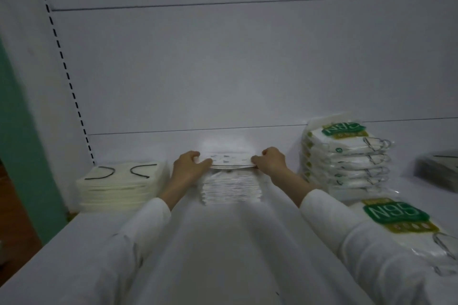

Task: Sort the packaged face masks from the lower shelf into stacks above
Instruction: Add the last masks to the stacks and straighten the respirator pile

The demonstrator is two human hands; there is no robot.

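White packs are being added to the middle stack, one hand at each end.

Head view: three stacks stand along the far side of the shelf (223, 242). A cream stack (119, 186) is at the left, the middle stack (231, 189) of clear-wrapped white packs is in the centre, and an N95 stack (344, 161) is at the right, so the sorting looks well along. A loose N95 pack (396, 218) lies near on the right, and a dark pile (438, 168) sits far right. The lower shelf is out of sight, so what remains cannot be told. Both arms reach straight forward in white sleeves. The left hand (189, 167) and right hand (271, 162) each grip one end of a thin bundle of packs (230, 160) with curled fingers, holding it level just above the middle stack.
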